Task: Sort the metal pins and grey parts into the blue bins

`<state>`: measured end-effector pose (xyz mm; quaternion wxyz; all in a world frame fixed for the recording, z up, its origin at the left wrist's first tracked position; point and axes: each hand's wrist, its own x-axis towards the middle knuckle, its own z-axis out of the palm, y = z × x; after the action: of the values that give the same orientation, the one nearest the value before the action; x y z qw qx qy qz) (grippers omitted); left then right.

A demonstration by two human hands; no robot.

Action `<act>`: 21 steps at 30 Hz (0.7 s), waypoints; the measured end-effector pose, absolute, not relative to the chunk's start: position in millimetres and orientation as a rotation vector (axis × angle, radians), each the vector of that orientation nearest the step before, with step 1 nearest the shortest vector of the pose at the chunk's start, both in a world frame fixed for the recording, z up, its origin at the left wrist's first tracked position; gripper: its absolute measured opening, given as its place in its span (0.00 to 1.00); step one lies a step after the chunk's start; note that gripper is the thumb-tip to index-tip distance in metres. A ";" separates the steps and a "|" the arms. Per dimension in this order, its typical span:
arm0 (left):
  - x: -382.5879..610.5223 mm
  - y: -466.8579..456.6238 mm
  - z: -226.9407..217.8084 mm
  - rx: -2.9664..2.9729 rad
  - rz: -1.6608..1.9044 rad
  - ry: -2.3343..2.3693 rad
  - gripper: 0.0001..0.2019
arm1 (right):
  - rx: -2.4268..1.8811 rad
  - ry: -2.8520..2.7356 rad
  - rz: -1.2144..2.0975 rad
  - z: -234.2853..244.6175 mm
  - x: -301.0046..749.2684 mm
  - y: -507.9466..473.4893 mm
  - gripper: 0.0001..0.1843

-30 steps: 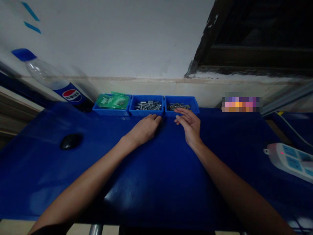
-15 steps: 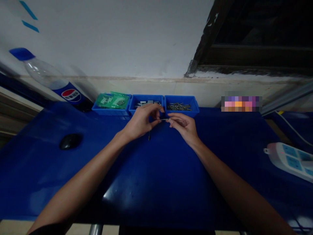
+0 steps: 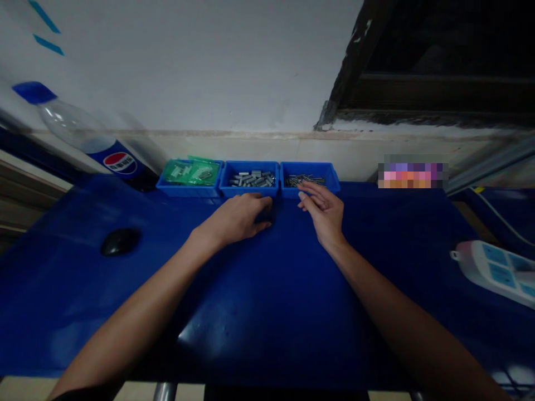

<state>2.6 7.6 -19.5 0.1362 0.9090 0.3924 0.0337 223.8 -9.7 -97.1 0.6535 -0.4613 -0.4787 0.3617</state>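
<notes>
Three small blue bins stand in a row at the back of the blue mat (image 3: 267, 312). The left bin (image 3: 190, 188) holds green packets, the middle bin (image 3: 249, 189) short grey metal blocks, the right bin (image 3: 332, 177) thin metal pins. My left hand (image 3: 238, 218) lies palm down on the mat just before the middle bin, fingers curled over something I cannot make out. My right hand (image 3: 324, 209) reaches to the front edge of the right bin, fingers stretched and slightly apart, nothing visible in them.
A black computer mouse (image 3: 120, 241) sits on the mat at the left. A plastic cola bottle (image 3: 90, 142) lies at the back left against the wall. A white power strip (image 3: 499, 270) is at the right edge. A dark window frame (image 3: 438, 94) is behind.
Half a second ago both hands met above the mat, pinching a thin pin between them. Now the left hand has dropped flat onto the mat and the right has moved to the pin bin.
</notes>
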 end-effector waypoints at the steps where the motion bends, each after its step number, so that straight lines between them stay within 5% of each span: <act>1: 1.8 6.2 -17.4 2.629 0.016 1.139 0.10 | -1.056 -1.089 0.807 -97.4 224.4 -9.5 0.19; 12: -3.0 8.3 -34.2 2.505 -0.052 1.167 0.24 | -1.051 -1.156 0.829 -100.3 227.7 -9.9 0.17; 21: 2.4 9.6 -32.6 2.525 0.152 1.053 0.21 | -1.083 -1.169 0.834 -99.1 227.6 -11.1 0.15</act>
<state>2.4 9.6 -32.6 0.1994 0.9030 0.3766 0.0542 227.6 -11.1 -99.1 0.6220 -0.4714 -0.5089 0.3632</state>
